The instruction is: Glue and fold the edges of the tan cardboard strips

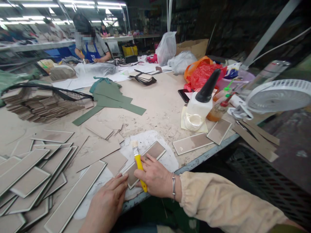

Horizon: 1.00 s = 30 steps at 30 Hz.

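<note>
My right hand (154, 174) is closed around the yellow handle of a flat brush (139, 165), whose pale bristles point away from me. Beneath that hand lies a brown rectangular panel with a light border (155, 150), on a white sheet (167, 161) near the table edge. My left hand (109, 199) rests at the panel's near left end, fingers pressed together with the tips on it. To its left is a long bordered panel (76, 195), beside a loose pile of similar panels (48, 168). Two more bordered panels (191, 143) lie to the right.
A white bottle with a black nozzle (198, 105), a small open white cup (193, 121), an orange-brown bottle (217, 111) and a white fan (279, 95) stand right. Green pieces (111, 95) and a bundled stack (41, 103) lie behind. A person (91, 48) sits across the table.
</note>
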### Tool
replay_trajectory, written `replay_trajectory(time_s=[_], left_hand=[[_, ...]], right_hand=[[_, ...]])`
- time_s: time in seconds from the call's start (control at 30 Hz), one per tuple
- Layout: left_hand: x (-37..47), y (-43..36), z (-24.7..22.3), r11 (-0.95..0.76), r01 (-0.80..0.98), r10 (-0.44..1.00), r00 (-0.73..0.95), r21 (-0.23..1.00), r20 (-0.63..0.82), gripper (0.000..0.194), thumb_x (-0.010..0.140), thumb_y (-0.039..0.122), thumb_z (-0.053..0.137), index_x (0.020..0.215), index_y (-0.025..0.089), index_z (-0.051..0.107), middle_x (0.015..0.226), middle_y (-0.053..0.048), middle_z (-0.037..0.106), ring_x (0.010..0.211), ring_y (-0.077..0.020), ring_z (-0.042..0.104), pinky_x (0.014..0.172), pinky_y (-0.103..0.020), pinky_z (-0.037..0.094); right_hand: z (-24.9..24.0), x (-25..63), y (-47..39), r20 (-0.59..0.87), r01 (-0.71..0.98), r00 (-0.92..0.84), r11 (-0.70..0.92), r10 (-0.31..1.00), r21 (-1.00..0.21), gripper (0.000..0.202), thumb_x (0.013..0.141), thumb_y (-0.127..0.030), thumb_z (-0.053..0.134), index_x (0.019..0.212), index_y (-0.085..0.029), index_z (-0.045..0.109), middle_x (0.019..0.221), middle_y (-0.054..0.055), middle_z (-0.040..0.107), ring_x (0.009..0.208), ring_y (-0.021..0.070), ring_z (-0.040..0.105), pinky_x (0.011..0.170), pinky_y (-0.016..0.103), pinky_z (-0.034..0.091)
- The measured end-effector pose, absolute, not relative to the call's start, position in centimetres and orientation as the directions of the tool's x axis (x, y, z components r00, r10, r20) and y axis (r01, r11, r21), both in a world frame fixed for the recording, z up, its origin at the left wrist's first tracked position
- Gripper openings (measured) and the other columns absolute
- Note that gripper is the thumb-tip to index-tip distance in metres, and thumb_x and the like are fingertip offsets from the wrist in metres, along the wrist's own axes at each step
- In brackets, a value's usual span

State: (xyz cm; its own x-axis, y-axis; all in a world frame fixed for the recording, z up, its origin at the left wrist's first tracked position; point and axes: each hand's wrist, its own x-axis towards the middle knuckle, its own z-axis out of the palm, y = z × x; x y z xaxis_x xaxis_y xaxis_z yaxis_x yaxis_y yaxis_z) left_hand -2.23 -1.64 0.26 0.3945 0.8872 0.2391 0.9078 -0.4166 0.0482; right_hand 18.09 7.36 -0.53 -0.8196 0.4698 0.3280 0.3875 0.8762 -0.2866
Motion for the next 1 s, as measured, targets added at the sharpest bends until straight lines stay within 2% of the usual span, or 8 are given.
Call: replay_trajectory(time_s=[0.2,0.3,0.4,0.5,0.63,0.77,1.0], left_hand=[[-2.0,-2.0,0.2,-0.348,0.927,0.927,0.318,0.141,0.198,0.026,0.087,0.019,0.045,0.092,0.02,0.07,0.109,-0.006,0.07,0.1,-0.0238,0.066,0.084,-0.036,0.057],[-1.7,-2.2,0.8,-0.286,0.934,0.956,0.262,0.213,0.133,0.026,0.088,0.016,0.045,0.093,0.02,0.07,0.113,-0.006,0.068,0.101,-0.0212,0.066,0.087,-0.033,0.055],[-1.3,-2.2,1.3,-0.184,0.949,0.983,0.174,0.256,0.061,0.025,0.088,0.014,0.046,0.091,0.021,0.07,0.114,-0.007,0.064,0.091,-0.0173,0.067,0.079,-0.027,0.056],[-1.2,-2.1,1.6,-0.143,0.952,0.99,0.14,0.271,0.031,0.023,0.088,0.015,0.047,0.089,0.021,0.069,0.108,-0.007,0.062,0.084,-0.0148,0.065,0.074,-0.025,0.054],[-1.2,-2.1,1.5,-0.163,0.938,0.987,0.159,0.306,0.039,0.025,0.09,0.016,0.045,0.088,0.02,0.069,0.099,-0.006,0.064,0.085,-0.0144,0.064,0.075,-0.023,0.053],[-1.5,-2.0,1.0,-0.185,0.929,0.982,0.159,0.322,0.103,0.023,0.092,0.022,0.044,0.093,0.022,0.067,0.105,-0.005,0.066,0.093,-0.0159,0.065,0.079,-0.024,0.053],[-1.9,-2.0,0.3,-0.173,0.96,0.979,0.143,0.219,0.144,0.025,0.091,0.028,0.045,0.105,0.023,0.064,0.106,-0.006,0.068,0.09,-0.0189,0.068,0.075,-0.026,0.056]], right_hand=[[0.2,21.3,11.1,0.339,0.554,-0.661,0.74,0.669,-0.38,0.008,0.087,-0.02,0.051,0.094,-0.018,0.055,0.109,0.015,0.062,0.1,0.0251,0.056,0.087,0.039,0.045],[0.3,23.1,12.9,0.312,0.615,-0.613,0.686,0.726,-0.389,0.01,0.084,-0.022,0.055,0.094,-0.02,0.053,0.104,0.012,0.063,0.094,0.0248,0.059,0.082,0.037,0.046],[-0.2,24.2,13.9,0.271,0.649,-0.569,0.626,0.776,-0.431,0.014,0.082,-0.025,0.057,0.095,-0.021,0.053,0.089,0.006,0.064,0.079,0.0226,0.061,0.069,0.033,0.045],[-0.9,24.8,14.3,0.239,0.644,-0.561,0.599,0.792,-0.475,0.015,0.08,-0.02,0.054,0.094,-0.022,0.054,0.083,0.004,0.064,0.069,0.0198,0.061,0.062,0.029,0.043],[-1.3,24.9,14.6,0.214,0.642,-0.573,0.595,0.791,-0.483,0.017,0.078,-0.012,0.05,0.092,-0.021,0.054,0.082,0.003,0.064,0.072,0.0191,0.062,0.063,0.028,0.043],[-1.4,24.8,14.7,0.192,0.644,-0.581,0.591,0.791,-0.486,0.021,0.078,-0.007,0.048,0.093,-0.021,0.053,0.084,0.004,0.065,0.078,0.0188,0.062,0.067,0.027,0.044],[-1.6,25.0,14.9,0.216,0.644,-0.539,0.564,0.814,-0.516,0.029,0.076,-0.005,0.049,0.099,-0.022,0.054,0.087,0.003,0.066,0.076,0.0177,0.062,0.066,0.026,0.043]])
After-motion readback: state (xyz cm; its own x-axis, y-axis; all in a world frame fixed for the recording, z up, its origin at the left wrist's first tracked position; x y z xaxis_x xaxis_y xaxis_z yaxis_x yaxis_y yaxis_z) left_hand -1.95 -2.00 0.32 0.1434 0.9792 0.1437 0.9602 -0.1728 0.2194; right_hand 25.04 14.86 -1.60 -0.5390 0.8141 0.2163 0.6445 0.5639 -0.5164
